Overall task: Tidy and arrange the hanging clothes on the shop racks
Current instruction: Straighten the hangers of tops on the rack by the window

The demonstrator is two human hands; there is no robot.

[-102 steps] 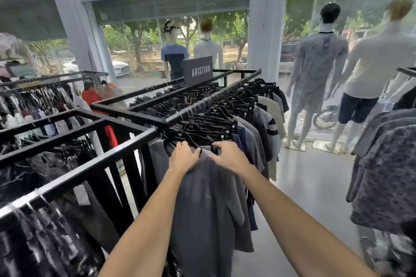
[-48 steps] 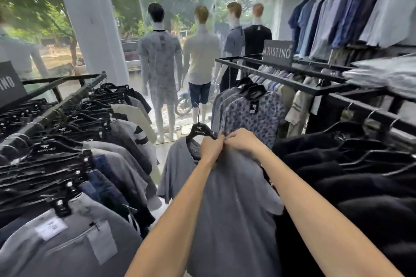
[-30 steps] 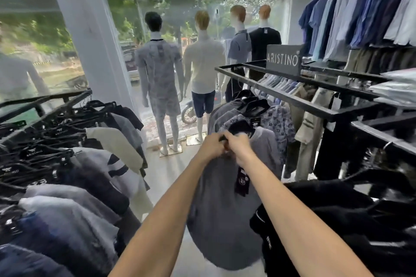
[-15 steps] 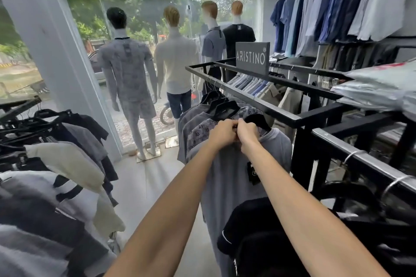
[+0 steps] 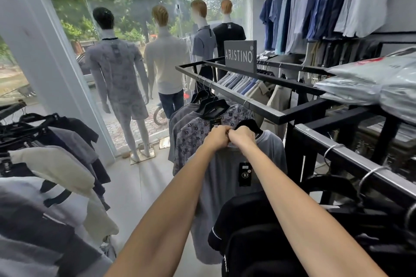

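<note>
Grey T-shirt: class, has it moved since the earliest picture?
Yes. The grey T-shirt crossed from the left-hand rack to the rack bearing the ARISTINO sign.

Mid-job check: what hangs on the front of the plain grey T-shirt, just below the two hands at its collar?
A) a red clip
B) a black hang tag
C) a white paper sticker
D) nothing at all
B: a black hang tag with a pale round logo dangles against the plain grey T-shirt, below the left hand and right hand gripping its neckline.
</note>
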